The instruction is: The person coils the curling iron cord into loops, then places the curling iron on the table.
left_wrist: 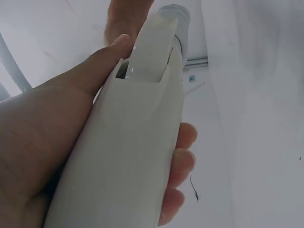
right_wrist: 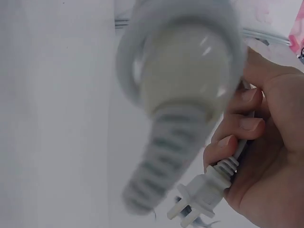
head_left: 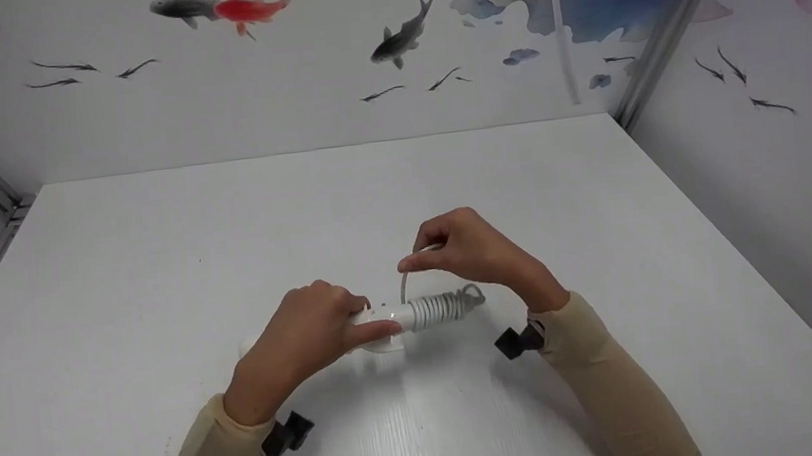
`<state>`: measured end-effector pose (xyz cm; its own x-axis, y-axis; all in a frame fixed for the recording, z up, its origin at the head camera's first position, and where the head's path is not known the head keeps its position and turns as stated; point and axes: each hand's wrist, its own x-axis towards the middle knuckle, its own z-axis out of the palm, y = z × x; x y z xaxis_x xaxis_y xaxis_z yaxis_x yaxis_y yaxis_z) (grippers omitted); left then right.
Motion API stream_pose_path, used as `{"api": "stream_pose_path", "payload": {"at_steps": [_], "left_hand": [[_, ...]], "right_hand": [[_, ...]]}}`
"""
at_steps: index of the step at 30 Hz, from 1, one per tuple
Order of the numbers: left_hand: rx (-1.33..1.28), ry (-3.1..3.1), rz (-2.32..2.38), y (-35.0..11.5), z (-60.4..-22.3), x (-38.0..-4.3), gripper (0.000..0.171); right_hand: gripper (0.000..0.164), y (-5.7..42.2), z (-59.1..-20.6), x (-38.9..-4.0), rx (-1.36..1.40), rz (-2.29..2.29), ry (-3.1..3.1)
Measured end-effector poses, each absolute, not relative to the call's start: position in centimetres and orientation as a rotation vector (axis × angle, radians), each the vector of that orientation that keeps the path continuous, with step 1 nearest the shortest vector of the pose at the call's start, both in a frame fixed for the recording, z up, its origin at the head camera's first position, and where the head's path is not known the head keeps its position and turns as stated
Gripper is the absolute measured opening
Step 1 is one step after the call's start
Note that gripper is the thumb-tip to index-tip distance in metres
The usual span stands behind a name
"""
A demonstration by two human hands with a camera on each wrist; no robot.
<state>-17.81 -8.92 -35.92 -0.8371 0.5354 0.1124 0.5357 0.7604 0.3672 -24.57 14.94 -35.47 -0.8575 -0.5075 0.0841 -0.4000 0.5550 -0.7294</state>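
My left hand [head_left: 304,333] grips a long white corded appliance [head_left: 391,314] of unclear kind, held level above the table. In the left wrist view its smooth wide body [left_wrist: 126,142] lies between thumb and fingers, with a raised lever-like piece [left_wrist: 152,52] near the thumb tip. Grey-white cord coils [head_left: 439,310] circle its narrow right end. From them a stretch of cord [head_left: 404,288] rises to my right hand [head_left: 472,247], which holds it in curled fingers. A two-pin plug [right_wrist: 204,192] hangs below those fingers. The ribbed cord sleeve [right_wrist: 164,156] looms close and blurred.
A white table [head_left: 187,228] spreads beneath both hands. Behind it stands a wall panel [head_left: 318,109] printed with fish, and another panel [head_left: 769,167] runs along the right. Black wrist cameras [head_left: 512,343] sit under the forearms.
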Motion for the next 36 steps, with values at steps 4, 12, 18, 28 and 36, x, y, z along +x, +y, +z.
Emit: {"api": "stream_pose_path", "payload": {"at_steps": [4, 12, 18, 28, 36], "left_hand": [[-0.763, -2.986, -0.644, -9.1, -35.9, -18.1, 0.041], [-0.436, -2.929, -0.793, -9.4, -36.5, -18.7, 0.053], [-0.256, -2.869, -0.873, -9.9, -36.4, -19.2, 0.054], [-0.262, -2.737, -0.869, -10.5, -36.1, -19.3, 0.055], [-0.216, -2.750, -0.962, -10.6, -35.7, -19.2, 0.056]], "right_hand": [[0.020, 14.4, -34.8, -23.7, -0.796, -1.191, 2.681], [0.024, 14.0, -34.4, -23.0, -0.823, -1.244, 2.650], [0.021, 13.8, -34.8, -23.2, -0.880, -1.299, 2.585], [0.023, 13.8, -35.7, -24.0, -0.894, -1.167, 2.421], [0.024, 13.9, -36.7, -24.8, -0.926, -1.085, 2.330]]}}
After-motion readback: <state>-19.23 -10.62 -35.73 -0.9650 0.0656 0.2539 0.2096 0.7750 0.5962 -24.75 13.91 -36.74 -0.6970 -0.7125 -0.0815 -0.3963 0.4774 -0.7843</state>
